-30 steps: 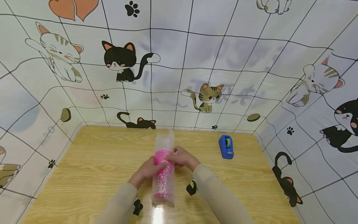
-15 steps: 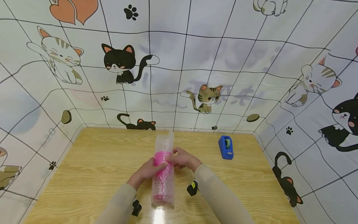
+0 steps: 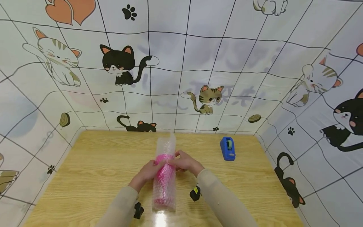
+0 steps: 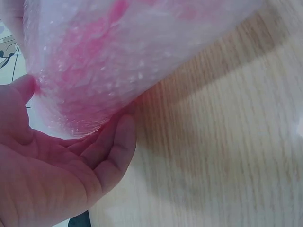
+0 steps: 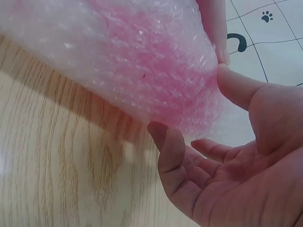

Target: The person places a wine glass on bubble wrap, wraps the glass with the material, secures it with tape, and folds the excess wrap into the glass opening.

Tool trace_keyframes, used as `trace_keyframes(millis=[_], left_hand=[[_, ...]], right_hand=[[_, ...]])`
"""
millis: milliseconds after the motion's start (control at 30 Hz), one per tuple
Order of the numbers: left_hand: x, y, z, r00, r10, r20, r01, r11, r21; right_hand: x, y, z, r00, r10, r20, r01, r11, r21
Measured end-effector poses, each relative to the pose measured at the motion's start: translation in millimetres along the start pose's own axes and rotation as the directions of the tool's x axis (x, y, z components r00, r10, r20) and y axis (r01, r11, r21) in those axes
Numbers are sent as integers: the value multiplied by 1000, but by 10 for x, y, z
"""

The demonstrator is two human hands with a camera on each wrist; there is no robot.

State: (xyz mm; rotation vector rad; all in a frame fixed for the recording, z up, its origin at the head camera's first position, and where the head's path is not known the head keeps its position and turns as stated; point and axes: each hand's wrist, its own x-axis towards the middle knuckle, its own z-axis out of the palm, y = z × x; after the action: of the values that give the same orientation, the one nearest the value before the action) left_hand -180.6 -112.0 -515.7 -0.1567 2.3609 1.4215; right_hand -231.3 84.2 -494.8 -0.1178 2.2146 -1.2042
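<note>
A roll of clear bubble wrap (image 3: 164, 189) with something bright pink inside lies lengthwise on the wooden table. What the pink thing is cannot be made out through the wrap. My left hand (image 3: 149, 171) grips the roll from the left, thumb on top and curled fingers tucked along its underside in the left wrist view. From the right, my right hand (image 3: 185, 162) holds the same roll, its thumb pressing the top near the left thumb. In the right wrist view its fingers curl below the bubble wrap (image 5: 156, 61). An unfilled end of wrap extends beyond the pink part.
A blue tape dispenser (image 3: 228, 148) with a roll of tape stands at the right rear of the wooden table (image 3: 107, 151). Cat-printed white cloth (image 3: 170, 78) hangs behind and at both sides of the table. Small black devices hang under both wrists.
Both thumbs have come closer together on top of the roll. The roll has otherwise stayed in place, and the head view has shifted slightly.
</note>
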Motion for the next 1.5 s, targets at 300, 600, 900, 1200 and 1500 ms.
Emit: trace_keyframes(millis=[300, 600, 900, 1200, 1500], left_hand=[[-12, 25, -38, 1000, -6, 23, 5, 999, 37], [-8, -11, -45, 998, -15, 60, 17, 1000, -20], [-24, -29, -77, 995, -18, 102, 29, 994, -107], [-25, -53, -62, 995, -76, 69, 82, 992, -94], [-7, -101, -69, 995, -51, 89, 66, 982, -175]], right_hand=[[2, 58, -33, 1000, 7, 24, -7, 1000, -13], [9, 101, -62, 998, -5, 65, 6, 1000, -21], [40, 181, -69, 997, -3, 80, 1, 1000, 18], [44, 243, -68, 993, -14, 118, 3, 996, 93], [38, 266, -76, 991, -18, 130, 2, 993, 121]])
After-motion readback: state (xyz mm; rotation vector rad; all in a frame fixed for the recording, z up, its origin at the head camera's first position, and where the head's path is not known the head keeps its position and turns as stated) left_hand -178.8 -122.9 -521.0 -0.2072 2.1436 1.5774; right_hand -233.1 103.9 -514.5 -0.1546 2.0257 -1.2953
